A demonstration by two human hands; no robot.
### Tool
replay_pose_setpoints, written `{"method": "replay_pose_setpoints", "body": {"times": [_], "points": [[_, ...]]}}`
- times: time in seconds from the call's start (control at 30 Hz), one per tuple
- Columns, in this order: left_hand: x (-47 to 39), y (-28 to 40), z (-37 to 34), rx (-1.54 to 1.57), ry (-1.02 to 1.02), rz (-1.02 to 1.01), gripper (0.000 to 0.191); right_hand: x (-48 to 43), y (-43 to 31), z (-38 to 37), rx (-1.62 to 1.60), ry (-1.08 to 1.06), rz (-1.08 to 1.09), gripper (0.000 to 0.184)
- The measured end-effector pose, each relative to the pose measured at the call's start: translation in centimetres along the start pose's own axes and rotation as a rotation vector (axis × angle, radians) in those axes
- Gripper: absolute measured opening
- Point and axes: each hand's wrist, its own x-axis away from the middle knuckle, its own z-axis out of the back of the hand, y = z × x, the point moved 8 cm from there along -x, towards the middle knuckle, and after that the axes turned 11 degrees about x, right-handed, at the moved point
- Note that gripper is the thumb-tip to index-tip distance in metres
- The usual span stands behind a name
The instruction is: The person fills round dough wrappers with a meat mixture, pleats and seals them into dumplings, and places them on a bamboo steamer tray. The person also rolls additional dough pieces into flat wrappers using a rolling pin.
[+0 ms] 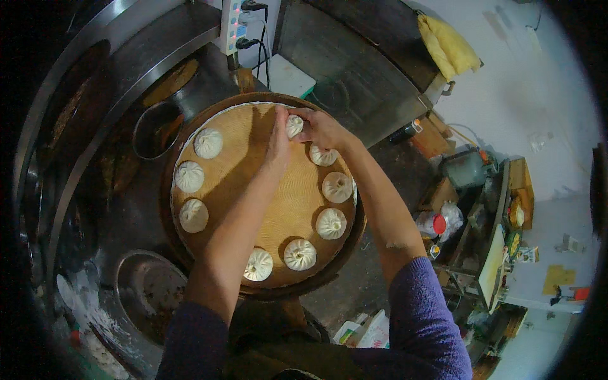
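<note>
Both my hands close around a pleated bun (294,125) at the far rim of a round steamer tray (237,156) lined with a yellowish woven mat. My left hand (280,135) has its fingers along the bun's left side. From the right, my right hand (324,130) curls its thumb and fingers about it. Whether the bun rests on the mat, I cannot tell. Just under my right hand sits a partly hidden bun (324,156). Other pleated buns ring the tray, such as one on the right (331,223) and one on the left (208,143).
A metal bowl (151,294) stands at the lower left beside a white floury patch (97,316). An empty-looking metal pot (158,130) is left of the tray. Beyond it hangs a power strip (232,28) with cables. A cluttered shelf (494,266) lines the right wall.
</note>
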Motion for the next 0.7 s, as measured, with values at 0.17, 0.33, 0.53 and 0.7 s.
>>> {"method": "replay_pose_setpoints", "body": {"times": [0.17,0.33,0.53,0.7], "points": [[0.0,0.5,0.2,0.043,0.011,-0.022,0.094,0.5,0.4,1.4,-0.198,0.060,0.016,0.071],[0.0,0.9,0.8,0.102,-0.045,0.006,0.096,2.0,4.0,2.4,-0.482,0.166,-0.306,0.051],[0.4,1.9,1.3,-0.030,-0.040,0.020,0.095,1.9,4.2,0.3,-0.583,0.031,-0.331,0.067],[5.4,6.3,1.6,0.036,-0.004,-0.018,0.089,3.2,3.1,1.6,-0.362,0.029,-0.433,0.075]]}}
